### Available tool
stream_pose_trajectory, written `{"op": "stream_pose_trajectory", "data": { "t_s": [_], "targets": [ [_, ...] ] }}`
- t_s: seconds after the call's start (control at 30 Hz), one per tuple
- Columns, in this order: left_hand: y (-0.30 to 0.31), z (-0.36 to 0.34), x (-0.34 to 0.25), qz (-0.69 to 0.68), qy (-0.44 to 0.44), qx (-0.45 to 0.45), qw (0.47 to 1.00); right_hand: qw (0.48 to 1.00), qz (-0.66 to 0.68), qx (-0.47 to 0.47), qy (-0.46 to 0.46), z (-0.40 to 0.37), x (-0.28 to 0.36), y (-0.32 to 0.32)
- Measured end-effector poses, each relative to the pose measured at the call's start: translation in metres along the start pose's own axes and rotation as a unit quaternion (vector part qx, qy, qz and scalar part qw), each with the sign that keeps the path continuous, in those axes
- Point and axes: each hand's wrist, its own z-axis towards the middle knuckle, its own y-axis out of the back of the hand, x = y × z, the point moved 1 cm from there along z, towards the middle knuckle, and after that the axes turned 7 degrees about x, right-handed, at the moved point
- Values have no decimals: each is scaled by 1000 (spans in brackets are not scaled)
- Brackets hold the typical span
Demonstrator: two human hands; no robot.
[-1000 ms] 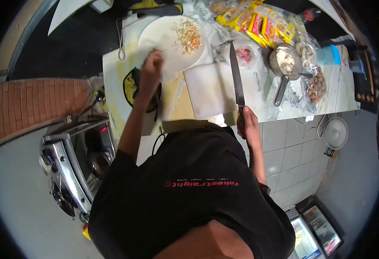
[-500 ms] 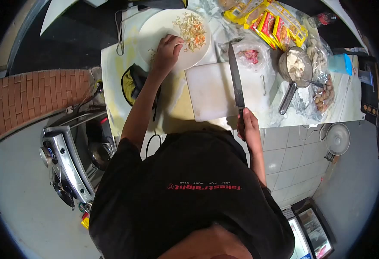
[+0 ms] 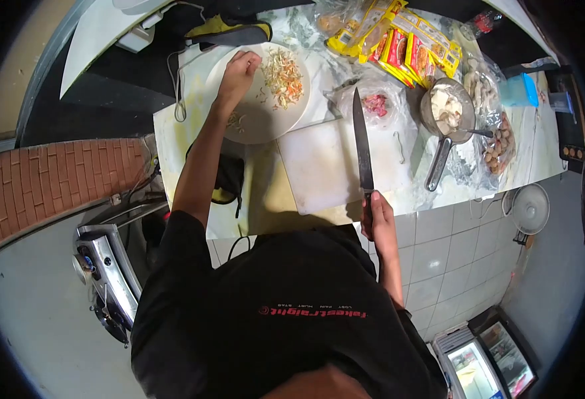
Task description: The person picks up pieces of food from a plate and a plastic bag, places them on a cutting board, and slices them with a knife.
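My left hand (image 3: pixel 240 72) is closed above the left part of a large white plate (image 3: pixel 282 124); whatever its fingers hold is too small to make out. Chopped white and orange pieces (image 3: pixel 283 78) lie on the plate, right of that hand. In my right hand (image 3: pixel 380 223) is the black handle of a long knife (image 3: pixel 363 143), its blade pointing away from me over the white cutting board (image 3: pixel 316 169). Just beyond the board, a clear plastic bag (image 3: pixel 374 106) holds something reddish.
Yellow and red food packets (image 3: pixel 405 53) lie at the back. To the right are a metal pan (image 3: pixel 448 110) with white pieces, a bag of small round brown items (image 3: pixel 500 146) and a blue-rimmed container (image 3: pixel 520 90). A black and yellow pouch (image 3: pixel 229 174) sits by my left forearm.
My left hand has shifted left over the plate, away from the chopped pieces. The view has tilted and moved, while my right hand still holds the knife over the board.
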Motion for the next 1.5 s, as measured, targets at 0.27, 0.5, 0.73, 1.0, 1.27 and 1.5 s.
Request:
{"op": "stream_pose_trajectory", "data": {
  "t_s": [0.27, 0.5, 0.73, 1.0, 1.27, 1.5],
  "targets": [
    [11, 4, -17, 58, 52, 135, 988, 998, 21, 23, 54, -5, -10, 4],
    [23, 8, -12, 14, 52, 130, 990, 998, 9, 32, 49, -6, -4, 4],
    [26, -2, -17, -288, 110, 85, 948, 999, 2, 26, 38, -6, -4, 3],
    [7, -59, -93, -375, 94, 74, 919, 998, 17, 40, 38, -9, -13, 11],
    [-73, -129, -159, -189, 21, 172, 967, 999, -30, 25, 5, -34, -39, 34],
    [-77, -126, -163, -192, -132, 164, 959, 998, -60, -1, 3, -46, -54, 38]
  ]
}}
